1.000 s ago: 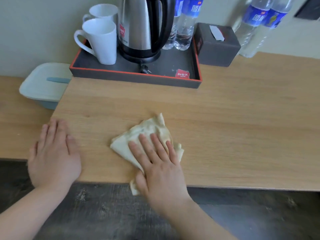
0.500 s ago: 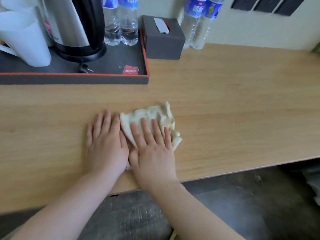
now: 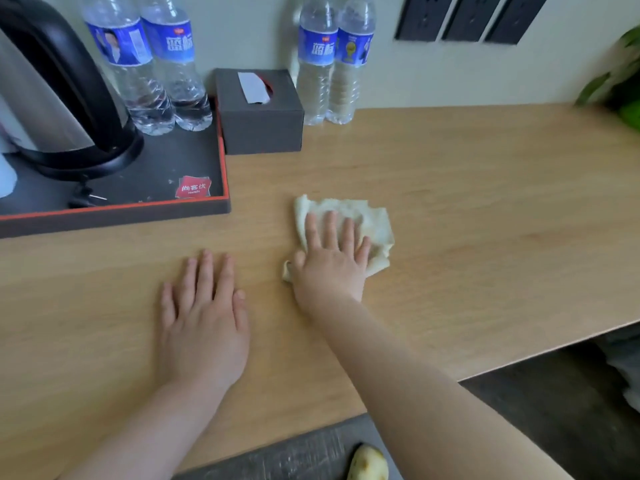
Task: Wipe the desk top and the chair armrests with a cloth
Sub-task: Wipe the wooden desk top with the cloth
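A crumpled cream cloth (image 3: pixel 372 223) lies on the light wooden desk top (image 3: pixel 485 216), just right of the tray's front corner. My right hand (image 3: pixel 332 261) presses flat on the cloth, fingers spread, covering its near half. My left hand (image 3: pixel 204 320) rests palm down on the bare wood to the left of the cloth, holding nothing. No chair or armrest is in view.
A dark tray with a red rim (image 3: pixel 221 188) holds a steel kettle (image 3: pixel 52 98) and two water bottles (image 3: pixel 152 64). A grey tissue box (image 3: pixel 259 112) and two more bottles (image 3: pixel 332 60) stand by the wall. A green plant (image 3: pixel 623 84) sits far right. Wall sockets (image 3: pixel 467 15) are above.
My right hand has slid the cloth away from the desk's front edge and to the right. My left hand, beside the cloth half a second ago, now lies apart from it.
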Demonstrator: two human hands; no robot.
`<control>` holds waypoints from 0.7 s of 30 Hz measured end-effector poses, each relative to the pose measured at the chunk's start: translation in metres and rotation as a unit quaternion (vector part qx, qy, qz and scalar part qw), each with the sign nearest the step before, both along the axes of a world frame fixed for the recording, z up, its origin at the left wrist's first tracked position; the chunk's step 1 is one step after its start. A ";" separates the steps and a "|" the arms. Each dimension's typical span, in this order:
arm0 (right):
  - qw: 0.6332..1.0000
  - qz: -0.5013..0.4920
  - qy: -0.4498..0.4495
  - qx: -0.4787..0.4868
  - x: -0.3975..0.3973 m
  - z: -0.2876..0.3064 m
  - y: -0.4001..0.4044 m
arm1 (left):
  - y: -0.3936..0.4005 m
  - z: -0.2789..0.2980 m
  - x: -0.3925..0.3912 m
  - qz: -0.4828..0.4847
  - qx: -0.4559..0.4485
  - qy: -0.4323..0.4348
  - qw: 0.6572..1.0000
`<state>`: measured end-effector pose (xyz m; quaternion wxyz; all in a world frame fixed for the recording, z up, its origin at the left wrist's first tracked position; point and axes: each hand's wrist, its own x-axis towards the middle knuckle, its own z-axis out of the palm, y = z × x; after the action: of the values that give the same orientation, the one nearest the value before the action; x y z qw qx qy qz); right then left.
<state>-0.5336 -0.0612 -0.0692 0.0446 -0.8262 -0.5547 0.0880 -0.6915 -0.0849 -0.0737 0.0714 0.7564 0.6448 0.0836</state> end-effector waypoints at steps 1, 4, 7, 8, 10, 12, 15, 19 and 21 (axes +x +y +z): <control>0.996 0.084 -0.004 0.015 0.000 0.001 -0.020 | 0.000 0.000 0.000 -0.002 0.001 0.001 1.000; 0.956 0.289 -0.017 0.037 0.033 0.006 -0.084 | -0.002 0.003 0.000 -0.004 -0.006 0.005 1.000; 0.953 0.301 -0.043 0.014 0.096 0.009 -0.094 | -0.003 0.006 0.000 0.001 -0.013 0.005 1.000; 0.966 0.254 -0.045 -0.003 0.115 0.011 -0.080 | -0.003 0.007 0.000 0.004 -0.014 0.004 1.000; 0.991 0.125 -0.046 -0.017 0.144 0.011 -0.033 | -0.003 0.009 0.001 0.008 -0.018 0.005 1.000; 0.999 -0.003 -0.026 -0.023 0.151 0.010 0.026 | -0.003 0.011 0.003 0.012 -0.021 0.008 1.000; 0.990 -0.132 0.029 -0.030 0.122 0.010 0.095 | -0.002 0.012 0.003 0.022 -0.021 0.001 1.000; 0.999 0.040 0.007 0.001 0.088 0.007 0.087 | -0.002 0.013 0.002 0.030 -0.016 0.008 0.999; 0.978 0.209 0.001 0.024 0.103 0.005 0.046 | -0.002 0.015 0.003 0.027 -0.008 0.028 0.999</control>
<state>-0.4303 -0.0156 -0.0637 0.0454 -0.6908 -0.7168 0.0833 -0.6884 -0.0872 -0.0591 0.0573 0.7402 0.6673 0.0597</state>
